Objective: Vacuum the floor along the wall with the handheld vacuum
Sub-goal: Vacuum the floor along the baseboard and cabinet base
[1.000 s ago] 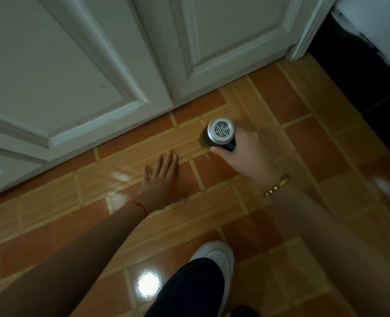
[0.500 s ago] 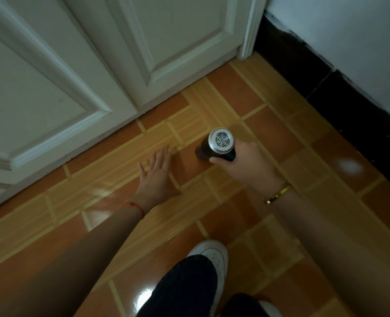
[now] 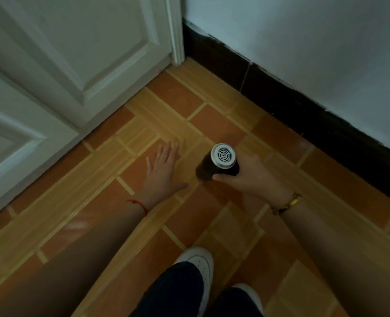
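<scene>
The handheld vacuum (image 3: 219, 161) is a dark cylinder with a round silver vented end facing the camera. My right hand (image 3: 251, 179) grips its body and holds it nose-down over the orange tiled floor (image 3: 212, 124); the nozzle end is hidden below the body. My left hand (image 3: 162, 170) lies flat on the floor just left of the vacuum, fingers straight and pointing toward the door. The white wall (image 3: 315, 53) with its dark skirting (image 3: 281, 94) runs along the right, a couple of tiles from the vacuum.
White panelled doors (image 3: 63, 65) stand along the far left, meeting the wall at a door frame (image 3: 177, 42) in the corner. My white shoes (image 3: 198, 259) and dark trouser legs are at the bottom centre.
The view has swung right, bringing the corner and the skirting into sight. The vacuum and both hands have shifted rightward along the doors toward the corner. The grip has not changed.
</scene>
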Action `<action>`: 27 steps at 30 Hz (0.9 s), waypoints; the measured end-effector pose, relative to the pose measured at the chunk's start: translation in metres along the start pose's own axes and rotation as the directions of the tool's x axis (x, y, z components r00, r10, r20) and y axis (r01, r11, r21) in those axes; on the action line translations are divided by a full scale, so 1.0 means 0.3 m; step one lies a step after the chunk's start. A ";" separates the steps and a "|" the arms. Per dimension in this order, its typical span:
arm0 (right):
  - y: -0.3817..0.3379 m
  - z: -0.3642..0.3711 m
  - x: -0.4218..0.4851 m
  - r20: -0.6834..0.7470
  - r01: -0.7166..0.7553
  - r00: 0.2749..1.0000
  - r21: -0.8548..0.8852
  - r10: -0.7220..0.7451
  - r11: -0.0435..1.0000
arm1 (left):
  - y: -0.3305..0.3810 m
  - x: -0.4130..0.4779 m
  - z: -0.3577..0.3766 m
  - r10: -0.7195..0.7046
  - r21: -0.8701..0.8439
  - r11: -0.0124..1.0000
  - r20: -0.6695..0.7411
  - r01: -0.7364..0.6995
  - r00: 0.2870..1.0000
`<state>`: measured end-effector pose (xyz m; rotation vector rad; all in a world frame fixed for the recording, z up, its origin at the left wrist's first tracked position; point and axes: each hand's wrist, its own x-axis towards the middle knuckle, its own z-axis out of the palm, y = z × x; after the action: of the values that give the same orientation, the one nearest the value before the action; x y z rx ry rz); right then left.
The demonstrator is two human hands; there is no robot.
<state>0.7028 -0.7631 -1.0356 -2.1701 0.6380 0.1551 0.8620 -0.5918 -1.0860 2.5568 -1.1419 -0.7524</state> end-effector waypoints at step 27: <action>0.109 -0.207 -0.262 0.013 -0.142 0.873 0.963 0.487 0.230 | 0.599 0.024 -0.081 0.149 -0.906 0.061 0.423 0.418 0.894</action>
<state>0.6121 -0.7968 -0.9937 -0.8136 1.0182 -0.3078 0.7676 -0.7164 -0.9940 1.2027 -0.0913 -1.5004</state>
